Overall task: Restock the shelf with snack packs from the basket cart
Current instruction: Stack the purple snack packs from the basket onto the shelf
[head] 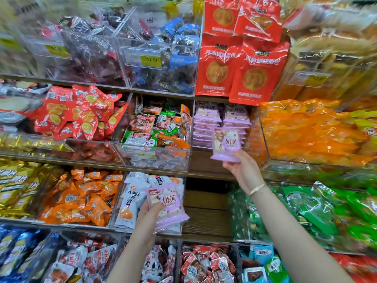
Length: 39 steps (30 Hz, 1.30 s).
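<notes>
Left hand (149,220), right hand (242,170) gripping seemingly plastic packs (169,203)

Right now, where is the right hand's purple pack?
Head view, right of centre: the right hand holds the pack before the purple stack, left of the orange bags.

Bare wooden bay (206,207) under purple stacks (206,127)

tiered wooden shelf (204,162) with clear bins (155,160) of snack packs (81,115), two purple pack stacks (206,127) directly on its middle board
</notes>
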### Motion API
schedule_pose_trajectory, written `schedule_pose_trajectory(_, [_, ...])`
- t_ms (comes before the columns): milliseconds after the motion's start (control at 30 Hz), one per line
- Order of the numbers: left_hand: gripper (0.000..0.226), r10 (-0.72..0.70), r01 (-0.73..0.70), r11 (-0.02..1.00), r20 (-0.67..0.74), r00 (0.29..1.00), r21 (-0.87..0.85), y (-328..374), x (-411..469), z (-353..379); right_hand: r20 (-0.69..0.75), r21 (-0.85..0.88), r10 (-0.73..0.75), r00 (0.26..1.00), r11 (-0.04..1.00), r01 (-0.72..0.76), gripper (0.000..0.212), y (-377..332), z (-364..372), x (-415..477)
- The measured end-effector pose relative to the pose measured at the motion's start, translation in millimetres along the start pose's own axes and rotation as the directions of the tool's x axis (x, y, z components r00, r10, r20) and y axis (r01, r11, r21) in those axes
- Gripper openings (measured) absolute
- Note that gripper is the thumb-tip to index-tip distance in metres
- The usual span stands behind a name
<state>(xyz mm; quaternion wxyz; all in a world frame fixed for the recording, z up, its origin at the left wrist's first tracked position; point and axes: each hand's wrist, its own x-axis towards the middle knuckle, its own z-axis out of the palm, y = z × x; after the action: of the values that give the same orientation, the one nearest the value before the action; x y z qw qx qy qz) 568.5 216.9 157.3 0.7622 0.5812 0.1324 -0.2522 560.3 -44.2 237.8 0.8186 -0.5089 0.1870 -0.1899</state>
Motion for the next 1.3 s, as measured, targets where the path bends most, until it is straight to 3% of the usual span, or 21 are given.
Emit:
schedule_pose_trajectory(233, [0.04,-0.032,0.032,0.999,0.009,0.999,-0.022,5.4,0.6,-4.3,-0.009,-0.033,0.007,1.0,0.999,-0.007,0.01,-38.5,47.1,68.3])
schedule_pose_trajectory(500, [0.024,0.02,-0.02,1.0,-0.012,1.0,-0.018,9.2,7.6,-10.6,0.001,-0.08,0.06,0.998,0.995,-0.06,0.047,-42.7,71.4,111.4])
schedule_pose_trajectory(600, [0.031,0.016,-0.016,1.0,-0.014,1.0,-0.016,9.2,5.6,-11.8,-0.029,-0.312,0.02,0.999,0.95,-0.028,0.049,-38.0,66.3,117.7])
schedule_pose_trajectory(700, [0.058,-0.002,0.001,1.0,-0.014,1.0,-0.02,8.3,4.6,-11.1,-0.056,-0.493,-0.026,0.998,0.87,-0.005,0.05,-35.5,62.0,123.1])
schedule_pose_trajectory(800, [0.034,-0.005,0.005,1.0,0.012,1.0,-0.021,9.0,4.9,-9.3,-0.051,-0.614,-0.03,0.998,0.79,-0.008,0.048,-38.5,65.6,132.5])
schedule_pose_trajectory(1000, [0.025,0.036,-0.036,0.999,0.006,0.999,-0.029,12.1,4.0,-8.8,-0.088,-0.77,-0.058,0.994,0.637,-0.031,0.053,-45.1,73.5,144.6])
schedule_pose_trajectory(1200, [0.023,0.031,-0.032,0.999,0.022,0.999,0.025,12.7,-0.9,-3.1,-0.058,-0.754,-0.303,0.951,0.638,0.157,0.056,-19.5,57.6,94.4])
schedule_pose_trajectory(1267, [0.026,0.025,-0.028,0.998,0.055,0.998,0.058,12.5,-4.3,2.5,-0.003,-0.733,-0.299,0.954,0.65,0.201,0.043,2.1,44.1,58.6])
schedule_pose_trajectory(1300, [0.031,0.01,-0.016,0.997,0.078,0.997,0.071,11.7,-4.7,5.5,0.045,-0.732,-0.23,0.972,0.654,0.189,0.034,13.7,36.7,38.9])
